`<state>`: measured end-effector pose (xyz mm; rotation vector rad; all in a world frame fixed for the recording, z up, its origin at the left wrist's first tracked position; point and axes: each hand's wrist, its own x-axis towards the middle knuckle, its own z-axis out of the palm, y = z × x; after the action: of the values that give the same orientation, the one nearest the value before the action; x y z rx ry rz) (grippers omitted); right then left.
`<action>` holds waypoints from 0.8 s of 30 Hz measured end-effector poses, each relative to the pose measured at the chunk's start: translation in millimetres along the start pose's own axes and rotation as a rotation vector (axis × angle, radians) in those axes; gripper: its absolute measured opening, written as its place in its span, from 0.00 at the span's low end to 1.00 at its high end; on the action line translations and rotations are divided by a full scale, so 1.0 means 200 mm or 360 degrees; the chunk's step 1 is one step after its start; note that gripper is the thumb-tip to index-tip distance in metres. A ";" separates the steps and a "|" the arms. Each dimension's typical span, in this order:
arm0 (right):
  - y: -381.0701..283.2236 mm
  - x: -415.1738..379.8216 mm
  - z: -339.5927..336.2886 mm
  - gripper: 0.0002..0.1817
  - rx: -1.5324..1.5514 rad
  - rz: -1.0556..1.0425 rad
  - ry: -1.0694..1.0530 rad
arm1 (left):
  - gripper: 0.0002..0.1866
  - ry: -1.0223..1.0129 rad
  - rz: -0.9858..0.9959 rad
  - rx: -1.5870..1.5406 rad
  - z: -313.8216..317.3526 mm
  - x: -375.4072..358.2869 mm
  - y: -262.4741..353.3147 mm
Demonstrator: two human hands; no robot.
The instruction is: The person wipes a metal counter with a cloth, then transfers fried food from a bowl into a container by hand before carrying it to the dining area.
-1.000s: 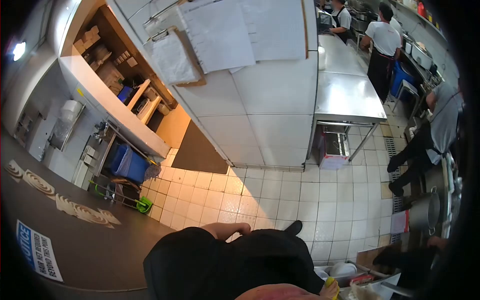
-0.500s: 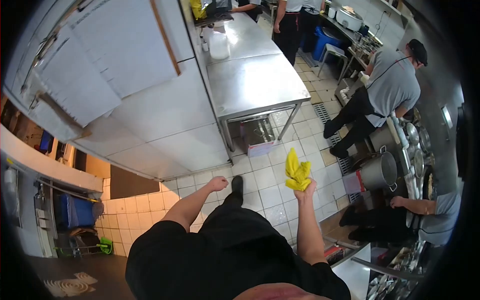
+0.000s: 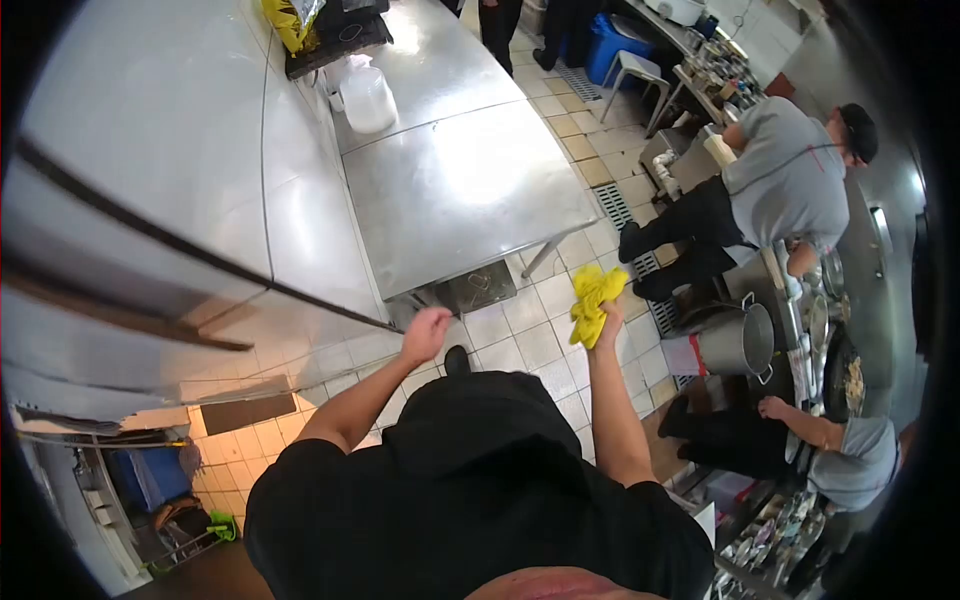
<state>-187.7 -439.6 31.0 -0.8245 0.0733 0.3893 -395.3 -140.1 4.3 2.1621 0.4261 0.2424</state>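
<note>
In my right hand [image 3: 607, 325] is a crumpled yellow cloth [image 3: 594, 300], bunched up above the fingers and held over the tiled floor. My left hand [image 3: 427, 335] is closed in a loose fist near the front corner of the steel table [image 3: 460, 200], touching nothing that I can make out. On the far part of that table stands a translucent plastic jug [image 3: 367, 98].
Two co-workers in grey shirts [image 3: 790, 185] [image 3: 855, 462] stand at the cooking line on the right. Beside them is a large pot [image 3: 735, 340] on the floor. A stool [image 3: 637, 72] and blue bin [image 3: 612, 45] are farther back. A wall [image 3: 300, 200] runs along the left.
The view has moved forward, so the steel table and jug appear nearer. My left hand is raised higher, by the table corner. The yellow cloth remains in my right hand, slightly higher in view.
</note>
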 end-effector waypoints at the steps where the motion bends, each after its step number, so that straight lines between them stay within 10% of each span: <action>1: -0.04 0.11 0.03 0.31 -0.0151 -0.0120 0.0007 | 0.12 0.0139 0.0000 0.0073 -0.05 0.09 0.04; 6: 0.04 0.68 0.21 0.38 -0.1215 -0.0729 0.0090 | 0.17 0.0786 -0.0073 0.0515 -0.17 0.48 -0.02; 10: 0.30 1.08 0.35 0.38 -0.3088 -0.0416 0.0376 | 0.23 0.0887 -0.0457 0.0958 -0.10 0.61 -0.09; 16: 0.44 1.45 0.48 0.33 -0.3081 -0.0574 0.0674 | 0.26 0.0720 -0.0590 0.1246 -0.11 0.71 -0.03; 24: 0.71 2.14 0.94 0.33 -0.2648 -0.0728 0.0130 | 0.27 0.0667 -0.0612 0.1240 -0.12 0.76 -0.07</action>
<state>140.3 -83.5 -30.4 -2.4336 -0.4253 -0.1229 -266.4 -56.4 8.7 2.7044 1.3398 0.3523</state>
